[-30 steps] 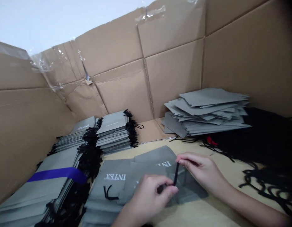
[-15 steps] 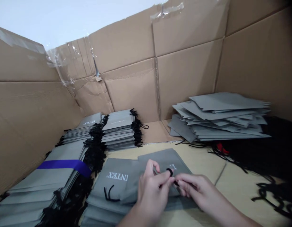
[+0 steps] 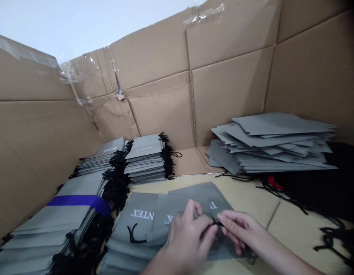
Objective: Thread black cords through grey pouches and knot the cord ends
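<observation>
1. Black cord [image 3: 215, 224] is pinched between the thumb and first finger of the left hand [image 3: 187, 240], just above a gray drawstring bag [image 3: 191, 202] lying flat on a tan table [image 3: 246, 194].
2. The right hand [image 3: 240, 233] is right beside it. Its fingers [image 3: 227, 218] are bent near the cord, but I cannot tell if they hold it.
3. A firm, slow pinch is best, because thin cord can slip.
4. Nearby are a tall bag stack [image 3: 59, 229] with a purple band [image 3: 79, 201], a loose bag pile [image 3: 268, 141], a black cord heap [image 3: 309, 191], and cardboard walls [image 3: 231, 95].
5. The hands hide part of the bag, and the stacks crowd its left side.
</observation>
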Motion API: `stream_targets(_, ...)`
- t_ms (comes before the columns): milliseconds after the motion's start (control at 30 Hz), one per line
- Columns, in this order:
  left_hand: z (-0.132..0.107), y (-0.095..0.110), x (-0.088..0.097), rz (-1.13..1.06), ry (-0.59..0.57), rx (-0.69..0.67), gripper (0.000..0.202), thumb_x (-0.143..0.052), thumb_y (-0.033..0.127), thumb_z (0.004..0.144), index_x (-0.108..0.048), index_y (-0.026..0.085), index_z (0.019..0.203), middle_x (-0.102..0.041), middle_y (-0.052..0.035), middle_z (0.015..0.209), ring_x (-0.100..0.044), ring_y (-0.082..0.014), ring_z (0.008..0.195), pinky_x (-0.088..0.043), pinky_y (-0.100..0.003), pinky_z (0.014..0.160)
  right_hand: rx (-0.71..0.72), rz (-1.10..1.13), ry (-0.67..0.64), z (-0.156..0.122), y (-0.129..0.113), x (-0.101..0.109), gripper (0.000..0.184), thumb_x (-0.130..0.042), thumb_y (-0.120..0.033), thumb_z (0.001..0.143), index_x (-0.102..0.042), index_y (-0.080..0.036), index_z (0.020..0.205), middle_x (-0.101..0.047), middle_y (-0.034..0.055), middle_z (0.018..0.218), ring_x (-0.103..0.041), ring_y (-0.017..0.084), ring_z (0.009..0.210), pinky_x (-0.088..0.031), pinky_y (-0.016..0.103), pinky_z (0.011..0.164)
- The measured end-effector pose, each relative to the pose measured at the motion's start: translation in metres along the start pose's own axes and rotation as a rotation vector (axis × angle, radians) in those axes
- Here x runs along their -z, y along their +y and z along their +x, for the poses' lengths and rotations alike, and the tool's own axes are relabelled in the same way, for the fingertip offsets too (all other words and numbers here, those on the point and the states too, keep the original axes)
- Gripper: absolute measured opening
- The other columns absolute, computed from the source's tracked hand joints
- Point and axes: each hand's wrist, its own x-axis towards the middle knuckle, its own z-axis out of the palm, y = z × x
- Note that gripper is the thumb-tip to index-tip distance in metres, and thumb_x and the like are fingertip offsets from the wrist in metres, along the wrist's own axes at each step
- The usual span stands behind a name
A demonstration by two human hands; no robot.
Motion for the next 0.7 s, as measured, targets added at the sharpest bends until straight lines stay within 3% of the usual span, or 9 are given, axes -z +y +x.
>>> stream_targets(133, 0.007, -0.005, 0.003, -0.314, 0.041, 0.199, 0.027, -0.041, 0.033, 0.089, -0.057, 0.019, 0.072, -0.042, -0.001, 0.088, -0.05, -0.0107, 0.073, -0.041, -0.022, 0.069, 0.081, 0.02, 0.09, -0.001, 0.003, -0.002, 0.043, -0.047, -0.061, 0.076, -0.052, -0.019, 0.085, -0.05, -0.002, 0.069, -0.047, 0.009, 0.048, -0.043, 0.021, 0.048)
stream_targets(300, 0.011, -0.005, 0.0, -0.577, 0.039, 0.25, 0.036, -0.038, 0.041, 0.089, -0.058, 0.017, 0.07, -0.039, -0.001, 0.084, -0.046, -0.0135, 0.086, -0.038, -0.022, 0.076, 0.229, -0.234, 0.116, -0.007, 0.003, -0.009, 0.027, -0.053, -0.044, 0.081, -0.055, -0.021, 0.096, -0.05, 0.0065, 0.103, -0.056, 0.013, 0.07, -0.05, 0.025, 0.065)
stream_targets(467, 0.01, -0.003, -0.005, -0.638, 0.047, 0.237, 0.036, -0.043, 0.041, 0.087, -0.057, 0.016, 0.065, -0.037, -0.0011, 0.082, -0.043, -0.0148, 0.088, -0.035, -0.022, 0.078, 0.313, -0.364, 0.19, -0.008, -0.003, -0.01, 0.023, -0.046, -0.041, 0.086, -0.057, -0.021, 0.089, -0.052, 0.0055, 0.094, -0.056, 0.017, 0.077, -0.047, 0.028, 0.069)
stream_targets(567, 0.009, -0.002, -0.004, -0.666, 0.038, 0.225, 0.033, -0.045, 0.037, 0.087, -0.055, 0.016, 0.063, -0.037, -0.0009, 0.08, -0.043, -0.015, 0.088, -0.035, -0.022, 0.077, 0.366, -0.431, 0.234, -0.006, -0.005, -0.007, 0.024, -0.057, -0.042, 0.079, -0.056, -0.021, 0.091, -0.052, 0.0062, 0.099, -0.053, 0.021, 0.09, -0.044, 0.032, 0.079)
stream_targets(700, 0.009, 0.002, 0.0, -0.687, 0.044, 0.241, 0.032, -0.045, 0.031, 0.087, -0.058, 0.015, 0.063, -0.038, -0.0015, 0.083, -0.045, -0.0143, 0.086, -0.036, -0.022, 0.076, 0.42, -0.4, 0.183, -0.005, -0.003, -0.008, 0.026, -0.058, -0.045, 0.078, -0.054, -0.021, 0.088, -0.05, 0.0059, 0.1, -0.049, 0.022, 0.1, -0.04, 0.033, 0.086)
